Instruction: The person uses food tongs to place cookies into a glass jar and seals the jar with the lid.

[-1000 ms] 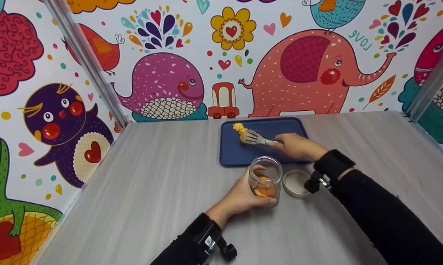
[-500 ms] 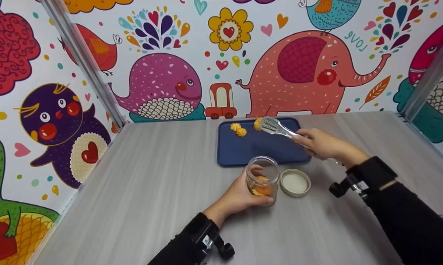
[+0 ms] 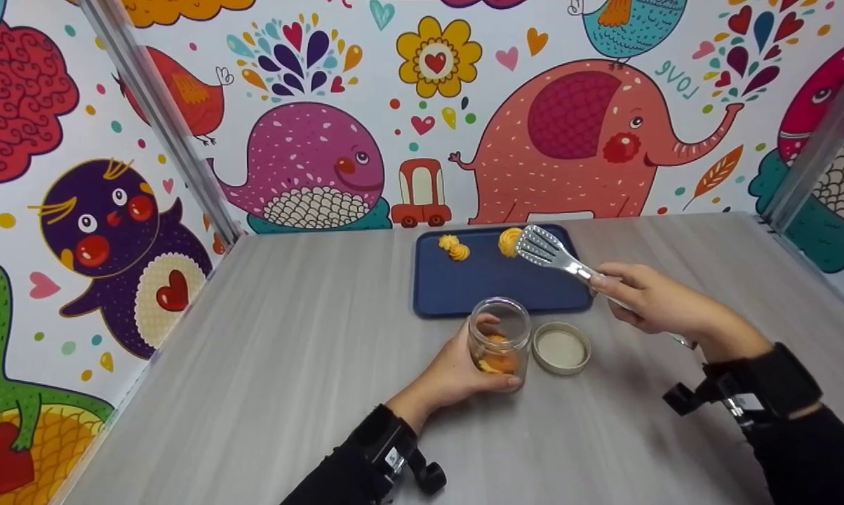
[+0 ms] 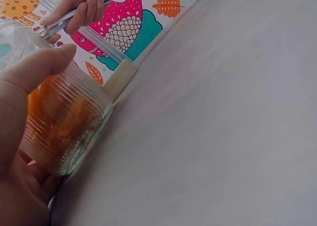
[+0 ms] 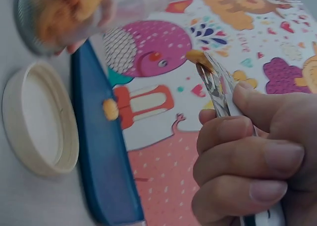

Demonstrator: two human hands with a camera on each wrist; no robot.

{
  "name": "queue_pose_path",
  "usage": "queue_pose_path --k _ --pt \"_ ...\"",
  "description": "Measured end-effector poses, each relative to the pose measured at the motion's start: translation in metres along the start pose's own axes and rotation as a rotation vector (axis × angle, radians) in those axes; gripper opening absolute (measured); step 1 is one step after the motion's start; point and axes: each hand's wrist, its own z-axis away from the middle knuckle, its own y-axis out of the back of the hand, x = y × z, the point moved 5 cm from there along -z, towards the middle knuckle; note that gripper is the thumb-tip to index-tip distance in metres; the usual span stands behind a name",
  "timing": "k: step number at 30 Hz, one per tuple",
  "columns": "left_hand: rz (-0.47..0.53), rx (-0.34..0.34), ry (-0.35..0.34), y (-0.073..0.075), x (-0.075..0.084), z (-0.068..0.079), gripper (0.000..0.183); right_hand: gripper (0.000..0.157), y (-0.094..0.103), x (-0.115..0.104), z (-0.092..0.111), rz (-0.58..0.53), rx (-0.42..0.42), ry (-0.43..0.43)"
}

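Note:
My left hand (image 3: 457, 365) is wrapped around a clear glass jar (image 3: 514, 330) in the middle of the table. Orange-yellow cookies (image 4: 59, 117) lie in the bottom of the jar, whose mouth is uncovered. With curled fingers, my right hand (image 3: 657, 298) grips metal tongs (image 3: 558, 254). A swirled yellow cookie (image 3: 510, 242) is pinched in the tongs' slotted tips, raised above the blue tray (image 3: 464, 291). On the tray's far left part sit two more piped cookies (image 3: 459, 252), touching or nearly so. The right wrist view shows the held cookie (image 5: 195, 56) from its edge.
Just right of the jar, a cream round lid (image 3: 562, 348) lies on the grey wood-look table (image 3: 288, 337). The tray stands behind the jar, close to the back wall (image 3: 436, 189). Walls with cartoon animals enclose the table at the back and sides.
My right hand has drawn the tongs from the tray's left side toward the right and nearer to me, lifting one cookie away from the others. My left hand and the jar have stayed in place.

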Motion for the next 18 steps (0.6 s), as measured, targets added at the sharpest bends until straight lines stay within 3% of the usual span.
queue_pose_path --k 5,13,18 --pt "-0.019 -0.007 0.015 -0.001 0.001 0.0 0.087 0.023 0.004 -0.012 0.017 0.055 -0.021 0.003" --pt "-0.016 -0.005 0.011 -0.001 -0.001 0.0 0.086 0.01 0.003 -0.039 0.042 0.209 -0.05 0.186" --pt "-0.007 -0.006 0.009 0.0 -0.002 -0.001 0.087 0.008 -0.001 -0.045 0.047 0.294 -0.052 0.187"
